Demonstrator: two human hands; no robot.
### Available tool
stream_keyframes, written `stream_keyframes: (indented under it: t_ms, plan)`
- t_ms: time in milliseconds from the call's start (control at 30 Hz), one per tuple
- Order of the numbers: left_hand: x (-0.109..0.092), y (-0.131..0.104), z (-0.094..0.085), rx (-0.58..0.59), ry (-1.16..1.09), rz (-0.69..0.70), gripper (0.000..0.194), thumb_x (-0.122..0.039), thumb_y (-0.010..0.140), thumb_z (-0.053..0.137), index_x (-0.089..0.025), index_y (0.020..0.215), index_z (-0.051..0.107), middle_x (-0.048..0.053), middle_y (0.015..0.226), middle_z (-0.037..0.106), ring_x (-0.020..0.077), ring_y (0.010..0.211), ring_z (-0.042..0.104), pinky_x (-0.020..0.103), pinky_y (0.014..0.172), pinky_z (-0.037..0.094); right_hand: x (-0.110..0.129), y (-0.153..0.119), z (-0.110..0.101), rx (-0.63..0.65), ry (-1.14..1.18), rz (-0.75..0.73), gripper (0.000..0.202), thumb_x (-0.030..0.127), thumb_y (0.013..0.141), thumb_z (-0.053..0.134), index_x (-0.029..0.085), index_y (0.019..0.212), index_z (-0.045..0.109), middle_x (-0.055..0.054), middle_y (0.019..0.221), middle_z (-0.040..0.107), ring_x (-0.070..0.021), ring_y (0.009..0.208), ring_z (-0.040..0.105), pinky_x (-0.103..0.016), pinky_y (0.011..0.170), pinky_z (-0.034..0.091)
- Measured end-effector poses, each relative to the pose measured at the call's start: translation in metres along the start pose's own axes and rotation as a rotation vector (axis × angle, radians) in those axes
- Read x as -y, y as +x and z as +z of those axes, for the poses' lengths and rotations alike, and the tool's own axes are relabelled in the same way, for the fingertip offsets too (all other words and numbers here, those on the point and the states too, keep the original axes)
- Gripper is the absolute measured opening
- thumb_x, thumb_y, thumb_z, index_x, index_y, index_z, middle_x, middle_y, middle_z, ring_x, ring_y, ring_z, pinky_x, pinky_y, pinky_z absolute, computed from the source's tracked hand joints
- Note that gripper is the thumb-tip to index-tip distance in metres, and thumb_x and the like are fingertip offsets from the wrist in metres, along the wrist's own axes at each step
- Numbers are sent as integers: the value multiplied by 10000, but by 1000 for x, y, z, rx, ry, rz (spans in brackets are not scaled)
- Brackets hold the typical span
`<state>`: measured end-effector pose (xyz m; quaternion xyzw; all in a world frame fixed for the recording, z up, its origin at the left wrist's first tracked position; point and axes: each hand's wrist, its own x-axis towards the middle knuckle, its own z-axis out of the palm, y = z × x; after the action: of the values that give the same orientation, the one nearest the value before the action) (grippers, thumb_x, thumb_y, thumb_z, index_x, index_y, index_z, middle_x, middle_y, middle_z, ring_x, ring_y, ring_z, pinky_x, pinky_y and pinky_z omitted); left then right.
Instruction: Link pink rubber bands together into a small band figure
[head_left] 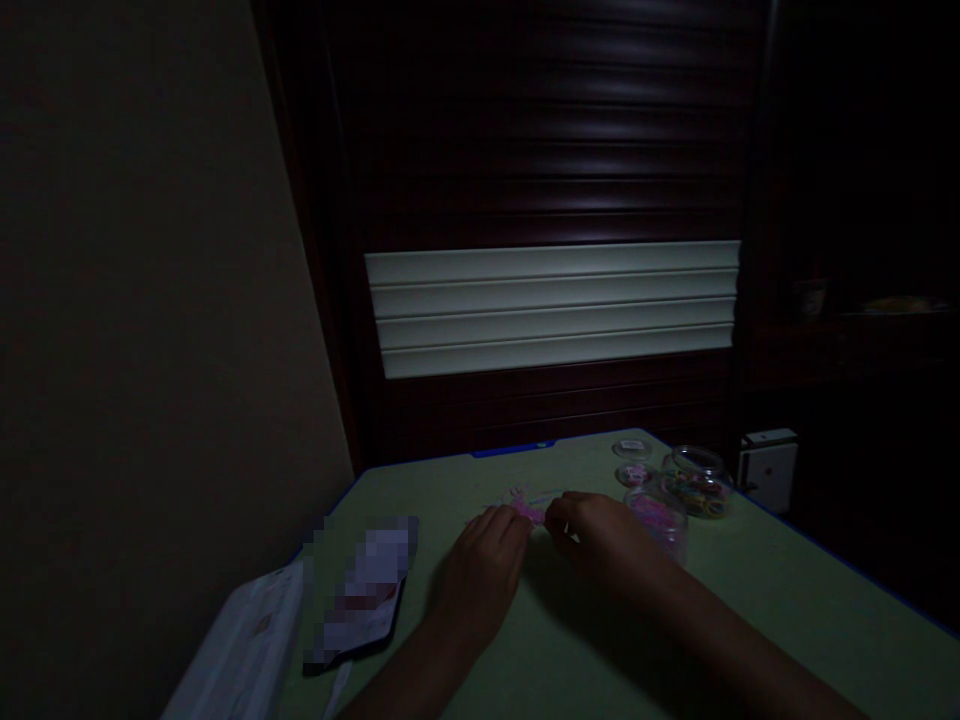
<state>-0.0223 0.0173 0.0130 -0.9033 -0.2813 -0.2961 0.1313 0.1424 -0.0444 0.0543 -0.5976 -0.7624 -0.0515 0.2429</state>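
Observation:
A small bunch of thin pink strands [527, 508] lies on the light green table [465, 490], between my two hands. My left hand [489, 552] is closed, its fingertips on the near left side of the bunch. On the other side my right hand [604, 535] is pinched, thumb and forefinger close to the right end of the pink strands. Whatever is between those fingertips is too dark and small to make out. A clear jar of pink pieces [660, 525] stands behind my right wrist and is partly hidden by it.
Farther right stands a clear jar with colourful bands [697, 485]. Two round lids [632, 449] lie beside it, one holding small pink pieces [636, 474]. At the left are a blurred-out tablet or phone [364, 590] and a white box [240, 640]. A dark slatted panel [555, 400] rises behind the table.

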Motion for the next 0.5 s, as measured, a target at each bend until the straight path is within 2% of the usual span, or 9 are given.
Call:
stream_keyframes:
  t_ms: [133, 267, 500]
  plan:
    - [0, 0, -1, -3, 2, 10, 175, -112, 898, 375, -192, 951, 522, 30, 899, 547, 184, 834, 514, 347, 770, 448, 1, 0, -2, 8, -15, -4, 180, 135, 773, 425, 185, 760, 597, -28, 780, 627, -104, 649, 545, -195, 555, 310]
    - [1, -1, 1, 1, 1, 2, 168, -104, 890, 387, -188, 946, 522, 30, 880, 547, 189, 826, 511, 352, 762, 446, 3, 0, -6, 35, -147, 8, 186, 139, 796, 422, 193, 779, 600, -19, 797, 636, -103, 661, 560, -200, 564, 317]
    - [2, -1, 3, 16, 10, -13, 151, -107, 890, 399, -181, 917, 527, 31, 877, 551, 192, 828, 511, 361, 771, 441, -1, 0, -19, 12, -293, 109, 233, 143, 833, 389, 167, 794, 616, -70, 801, 639, -180, 717, 588, -269, 598, 327]
